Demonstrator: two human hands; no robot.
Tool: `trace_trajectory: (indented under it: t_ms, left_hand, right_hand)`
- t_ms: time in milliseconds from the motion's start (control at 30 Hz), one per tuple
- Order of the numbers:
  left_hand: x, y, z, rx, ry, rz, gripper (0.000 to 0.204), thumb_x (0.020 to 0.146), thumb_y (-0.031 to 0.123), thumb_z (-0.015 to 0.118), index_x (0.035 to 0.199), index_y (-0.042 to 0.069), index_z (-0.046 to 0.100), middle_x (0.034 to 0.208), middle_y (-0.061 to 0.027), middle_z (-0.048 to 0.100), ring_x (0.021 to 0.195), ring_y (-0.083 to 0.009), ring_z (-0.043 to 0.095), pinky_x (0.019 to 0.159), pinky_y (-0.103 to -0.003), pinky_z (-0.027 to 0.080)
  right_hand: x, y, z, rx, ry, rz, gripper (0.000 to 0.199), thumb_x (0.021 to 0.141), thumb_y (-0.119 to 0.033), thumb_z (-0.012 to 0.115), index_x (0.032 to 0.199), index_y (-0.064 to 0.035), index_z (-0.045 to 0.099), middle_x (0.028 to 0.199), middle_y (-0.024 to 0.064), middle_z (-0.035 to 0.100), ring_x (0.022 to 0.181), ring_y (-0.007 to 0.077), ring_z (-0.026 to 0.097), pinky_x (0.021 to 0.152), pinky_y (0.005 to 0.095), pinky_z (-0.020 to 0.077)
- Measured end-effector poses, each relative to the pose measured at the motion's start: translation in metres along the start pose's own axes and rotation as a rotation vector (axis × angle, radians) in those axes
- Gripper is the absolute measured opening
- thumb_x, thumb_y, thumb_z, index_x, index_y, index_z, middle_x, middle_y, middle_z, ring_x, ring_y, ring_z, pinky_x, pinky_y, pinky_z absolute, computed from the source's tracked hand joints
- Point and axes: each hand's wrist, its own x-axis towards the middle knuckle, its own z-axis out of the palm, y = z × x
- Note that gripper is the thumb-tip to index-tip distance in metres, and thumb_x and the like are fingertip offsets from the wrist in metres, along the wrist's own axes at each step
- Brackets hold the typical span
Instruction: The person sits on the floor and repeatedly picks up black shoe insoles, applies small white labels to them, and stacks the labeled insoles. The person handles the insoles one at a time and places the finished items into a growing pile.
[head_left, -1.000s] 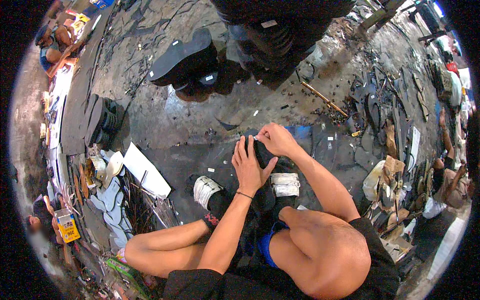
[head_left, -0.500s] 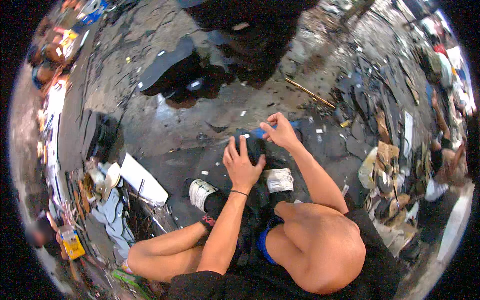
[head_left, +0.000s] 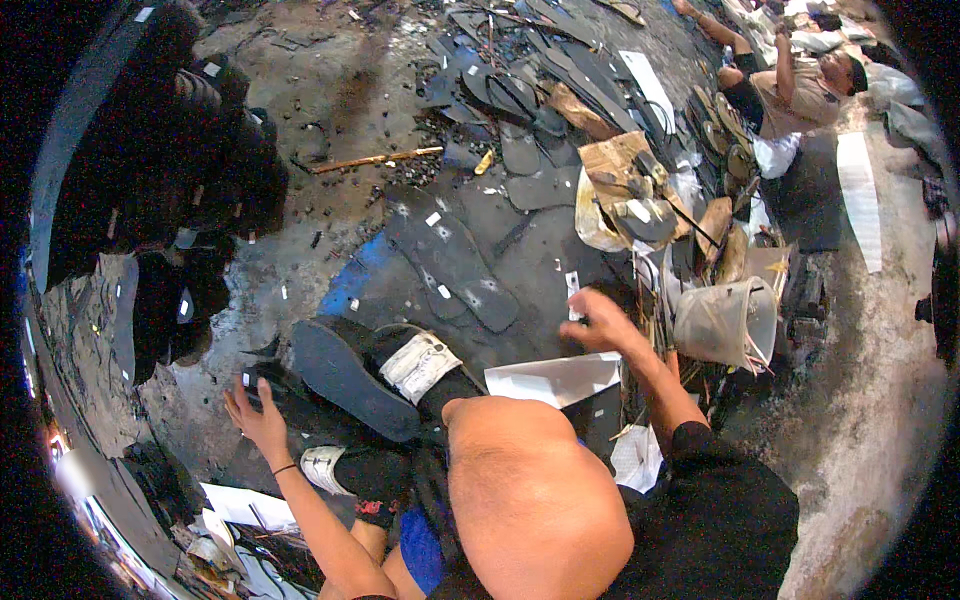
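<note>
My left hand [head_left: 262, 418] is at the lower left with its fingers spread, beside dark sole-like pieces [head_left: 290, 395]. A small white piece [head_left: 247, 380] shows at its fingertips; I cannot tell whether it touches them. My right hand [head_left: 608, 328] reaches out at the right, thumb and forefinger apart. Right by its fingertips is a narrow white strip [head_left: 572, 292] with dark marks. Between the hands, a dark grey shoe sole [head_left: 350, 378] leans tilted by my foot, which wears a sandal with a white strap [head_left: 420, 366]. A white sheet [head_left: 555, 379] lies below my right hand.
Flat dark soles [head_left: 455, 258] lie ahead, near a blue patch [head_left: 357, 272] and a thin stick [head_left: 375, 160]. Stacked black soles [head_left: 150, 160] rise at left. A whitish bucket [head_left: 725, 322] and cardboard [head_left: 615, 165] stand right. Another person [head_left: 795, 95] is far right.
The view has swung to the right, bringing the bucket and cardboard closer. My hands have moved apart, the left toward the lower left, the right out to the white strip.
</note>
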Motion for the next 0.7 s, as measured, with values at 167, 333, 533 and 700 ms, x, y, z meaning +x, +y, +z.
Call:
trace_trajectory:
  t_ms: [167,333,533,700]
  left_hand:
    - [-0.006,0.072,-0.035,0.044,0.064,0.101,0.050,0.099,0.038,0.064,0.136,0.003,0.059,0.145,-0.0229,0.053,0.134,-0.0360,0.050,0.112,-0.045,0.039]
    - [-0.052,0.169,-0.083,-0.626,-0.701,0.160,0.025,0.100,0.022,0.065,0.109,0.002,0.076,0.098,-0.0100,0.077,0.094,-0.0151,0.070,0.085,-0.031,0.055]
    - [-0.088,0.272,-0.058,-0.898,-1.470,0.232,0.064,0.104,0.056,0.049,0.132,0.001,0.065,0.101,-0.0067,0.070,0.090,-0.0140,0.064,0.083,-0.030,0.054]
    - [-0.084,0.256,-0.032,-1.825,-0.740,-0.074,0.060,0.105,0.050,0.049,0.139,0.001,0.050,0.126,-0.0066,0.060,0.114,-0.0183,0.057,0.097,-0.038,0.050]
  right_hand:
    - [-0.038,0.003,0.029,-0.347,-0.161,-0.166,0.046,0.074,-0.033,0.083,0.109,-0.0071,0.067,0.107,0.0147,0.067,0.101,0.0330,0.065,0.089,0.0441,0.0514]
    - [0.018,-0.063,-0.031,0.003,0.515,-0.163,0.013,0.085,-0.017,0.070,0.092,-0.0087,0.062,0.089,0.0138,0.063,0.075,0.0359,0.067,0.066,0.0461,0.0552]
    - [0.071,-0.241,-0.025,0.055,0.808,-0.896,0.020,0.075,-0.005,0.076,0.091,-0.0126,0.066,0.081,0.0041,0.062,0.068,0.0233,0.064,0.058,0.0362,0.0545]
    - [0.085,-0.286,-0.001,0.045,0.663,-1.357,0.033,0.073,-0.017,0.074,0.106,-0.0126,0.073,0.095,0.0022,0.066,0.082,0.0208,0.063,0.070,0.0362,0.0507]
